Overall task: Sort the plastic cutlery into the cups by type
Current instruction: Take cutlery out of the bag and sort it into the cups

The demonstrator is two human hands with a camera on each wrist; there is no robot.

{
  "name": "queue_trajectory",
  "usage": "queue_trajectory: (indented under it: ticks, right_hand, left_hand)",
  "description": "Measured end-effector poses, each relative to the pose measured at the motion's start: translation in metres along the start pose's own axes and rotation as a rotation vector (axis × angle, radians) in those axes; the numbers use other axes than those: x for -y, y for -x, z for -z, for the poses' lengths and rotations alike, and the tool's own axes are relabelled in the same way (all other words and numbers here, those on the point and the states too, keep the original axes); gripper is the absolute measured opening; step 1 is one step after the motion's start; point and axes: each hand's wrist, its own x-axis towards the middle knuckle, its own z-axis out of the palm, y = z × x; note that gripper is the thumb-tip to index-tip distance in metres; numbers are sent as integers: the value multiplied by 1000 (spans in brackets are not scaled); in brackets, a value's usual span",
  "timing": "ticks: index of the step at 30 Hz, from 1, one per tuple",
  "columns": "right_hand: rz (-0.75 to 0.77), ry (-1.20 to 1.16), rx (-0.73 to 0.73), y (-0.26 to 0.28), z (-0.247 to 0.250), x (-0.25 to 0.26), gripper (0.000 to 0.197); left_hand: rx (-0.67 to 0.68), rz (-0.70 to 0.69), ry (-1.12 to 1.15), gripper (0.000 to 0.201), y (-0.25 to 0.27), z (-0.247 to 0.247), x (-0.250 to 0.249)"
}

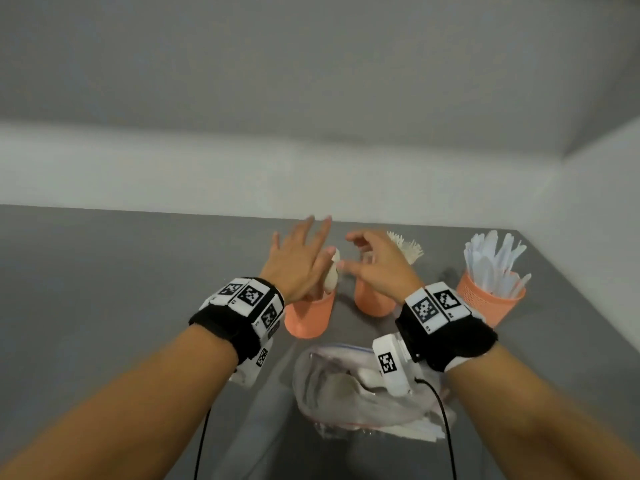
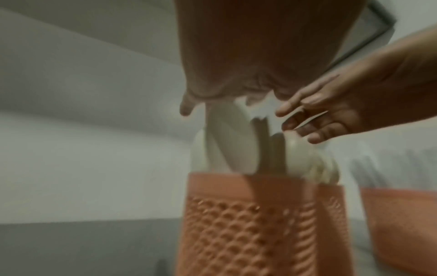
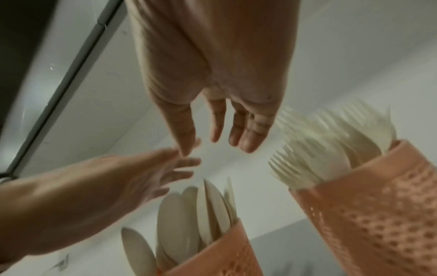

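Both hands hover with fingers spread, holding nothing: the left hand (image 1: 300, 258) over the spoon cup (image 1: 307, 317), the right hand (image 1: 377, 263) over the fork cup (image 1: 372, 299). A third cup (image 1: 490, 299) of knives stands to the right on the grey table (image 1: 104, 271). A seemingly emptied plastic bag (image 1: 346, 386) lies nearer. Sorting looks nearly done; next, checking the bag for leftovers.

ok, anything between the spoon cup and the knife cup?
Yes: the fork cup stands between the spoon cup and the knife cup, partly hidden under the right hand. The head view shows it.
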Motion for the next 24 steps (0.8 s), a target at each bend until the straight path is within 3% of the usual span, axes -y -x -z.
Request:
queue_trajectory:
  ticks: [2, 4, 5, 7, 10, 12, 15, 21, 24]
  right_hand:
    - [45, -64, -47, 8, 11, 3, 20]
    - [44, -49, 80, 17, 22, 2, 25]
    - [23, -21, 200, 25, 26, 2, 28]
    - [-60, 110, 484, 45, 27, -4, 21]
    - [-143, 456, 755, 76, 11, -25, 16]
    - [-153, 682, 731, 93, -3, -43, 37]
    - [-202, 716, 570, 108, -9, -58, 65]
    - [-103, 792, 541, 118, -10, -72, 62]
    - [-106, 776, 513, 116, -3, -80, 57]
  left_hand:
    - [-299, -120, 182, 50, 13, 7, -15]
    - [-401, -239, 309, 34, 34, 5, -31]
    - [-344, -276, 328, 29, 46, -3, -36]
    - [-89, -240, 227, 32, 65, -28, -42]
    - [403, 107, -88, 39, 80, -67, -39]
    - [542, 216, -86, 39, 80, -84, -35]
    - [468, 247, 101, 58, 72, -95, -33]
    - [292, 317, 492, 66, 63, -101, -40]
    - [244, 368, 930, 73, 67, -95, -47]
